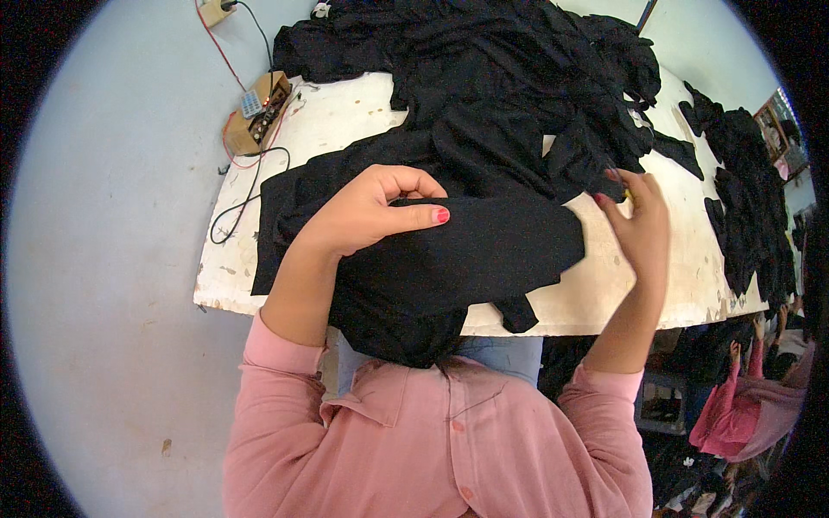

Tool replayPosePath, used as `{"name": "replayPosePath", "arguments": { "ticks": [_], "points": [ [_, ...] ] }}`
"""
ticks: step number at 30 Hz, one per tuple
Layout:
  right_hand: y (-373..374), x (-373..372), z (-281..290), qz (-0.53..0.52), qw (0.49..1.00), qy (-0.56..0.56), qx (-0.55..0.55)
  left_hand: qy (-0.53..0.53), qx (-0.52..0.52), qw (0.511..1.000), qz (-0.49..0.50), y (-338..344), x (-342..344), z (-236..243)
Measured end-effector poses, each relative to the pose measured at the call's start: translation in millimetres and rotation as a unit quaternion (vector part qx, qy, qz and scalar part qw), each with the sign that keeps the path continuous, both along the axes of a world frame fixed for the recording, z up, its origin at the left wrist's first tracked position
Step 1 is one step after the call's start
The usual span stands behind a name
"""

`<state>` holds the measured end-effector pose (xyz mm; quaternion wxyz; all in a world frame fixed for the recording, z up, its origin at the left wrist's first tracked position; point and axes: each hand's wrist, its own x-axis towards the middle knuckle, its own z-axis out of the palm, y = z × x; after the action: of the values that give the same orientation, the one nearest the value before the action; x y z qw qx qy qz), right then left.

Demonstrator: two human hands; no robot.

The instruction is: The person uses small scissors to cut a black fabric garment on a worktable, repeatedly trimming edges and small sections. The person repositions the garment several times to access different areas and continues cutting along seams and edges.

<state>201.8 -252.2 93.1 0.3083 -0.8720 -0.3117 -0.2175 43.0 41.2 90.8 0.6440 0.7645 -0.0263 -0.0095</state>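
Note:
My left hand [367,207] pinches the upper edge of a black cloth garment piece [471,250], thumb in front and fingers behind. The piece hangs toward me over the table's near edge and down to my lap. To the right of it, apart from the cloth, my right hand [641,220] is raised with its fingers curled together. A small thing with a yellow part [628,195] shows between those fingers, mostly hidden, so its kind is unclear. Beyond both hands lies a big heap of black garments [492,78].
The white table [345,108] has worn, chipped edges. At its left stands a brown box device [250,125] with loose cords and wires beside a pale wall. More black garments [747,198] lie at the right. Another person in pink [734,419] is at the lower right.

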Motion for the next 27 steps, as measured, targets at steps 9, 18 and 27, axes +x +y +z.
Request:
{"name": "replayPosePath", "arguments": {
  "ticks": [9, 18, 27],
  "points": [
    [90, -77, -18, 0.278, 0.95, -0.016, 0.139, 0.027, -0.095, 0.995, -0.012, -12, -2, -2],
    [80, -64, -5, 0.381, 0.881, 0.237, 0.148, -0.068, 0.172, 0.982, 0.034, -7, 1, -10],
    [85, -56, -18, 0.339, 0.895, 0.267, 0.111, -0.017, 0.026, 0.999, -0.012, -4, 0, -10]
  ]
}}
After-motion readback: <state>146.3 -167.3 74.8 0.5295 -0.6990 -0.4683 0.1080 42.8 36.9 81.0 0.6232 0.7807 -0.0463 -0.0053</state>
